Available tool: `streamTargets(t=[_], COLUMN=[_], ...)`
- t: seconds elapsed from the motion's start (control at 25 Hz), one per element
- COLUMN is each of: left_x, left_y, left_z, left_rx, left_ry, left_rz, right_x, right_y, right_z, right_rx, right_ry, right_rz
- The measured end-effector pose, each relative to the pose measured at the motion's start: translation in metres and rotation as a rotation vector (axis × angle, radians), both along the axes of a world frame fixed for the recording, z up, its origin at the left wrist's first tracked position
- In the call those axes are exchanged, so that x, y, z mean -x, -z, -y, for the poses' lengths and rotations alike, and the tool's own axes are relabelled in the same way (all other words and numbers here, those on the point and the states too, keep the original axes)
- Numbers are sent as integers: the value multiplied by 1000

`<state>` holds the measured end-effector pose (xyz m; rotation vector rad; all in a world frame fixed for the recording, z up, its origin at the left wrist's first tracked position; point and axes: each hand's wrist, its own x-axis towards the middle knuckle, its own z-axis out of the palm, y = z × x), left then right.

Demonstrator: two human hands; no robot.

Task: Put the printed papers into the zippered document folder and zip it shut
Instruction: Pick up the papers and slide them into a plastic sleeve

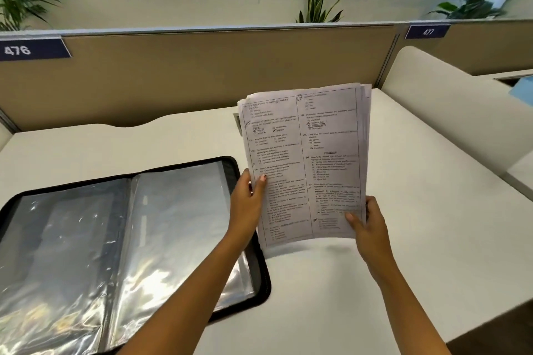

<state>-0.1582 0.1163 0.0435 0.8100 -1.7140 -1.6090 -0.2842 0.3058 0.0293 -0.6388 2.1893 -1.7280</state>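
A white counter (403, 282) carries the zippered document folder (251, 277), lying open at left with clear sleeves showing. Above the counter, just right of the folder, the printed papers (305, 158) stand upright, gripped by the left hand (248, 199) and right hand (369, 225) at their lower edges.

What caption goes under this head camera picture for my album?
Both hands, left and right, hold printed papers upright beside the open zippered folder.
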Motion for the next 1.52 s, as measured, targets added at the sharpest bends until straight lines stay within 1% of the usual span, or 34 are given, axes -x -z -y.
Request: streamTargets(t=[0.12,0.24,0.36,0.44,0.6,0.68,0.92,1.0,1.12,1.4,1.52], left_x=[9,19,29,33,31,30,33,33,28,28,24], left_y=[-11,-25,-39,-39,-18,-15,-41,-35,-12,0,12], left_z=[-5,-8,-10,-11,-20,-25,-31,-34,-37,-42,-47], left_rx=[112,177,176,189,138,124,167,135,81,83,66], left_ry=[-50,-112,-156,-149,-85,-111,-195,-188,-152,-176,-153], left_rz=[-98,-166,-253,-282,-210,-195,-278,-282,-220,-187,-157], right_x=[4,11,15,15,7,6,12,10,7,9,10], right_y=[-8,-21,-34,-35,-22,-22,-43,-40,-23,-14,-5], right_z=[12,28,38,36,28,27,25,24,24,21,17], right_rx=[-17,112,208,247,319,306,344,335,303,310,270], right_ry=[42,112,171,196,189,209,226,245,257,281,267], right_rz=[-102,-77,-77,-57,37,25,-52,-68,-27,-1,40])
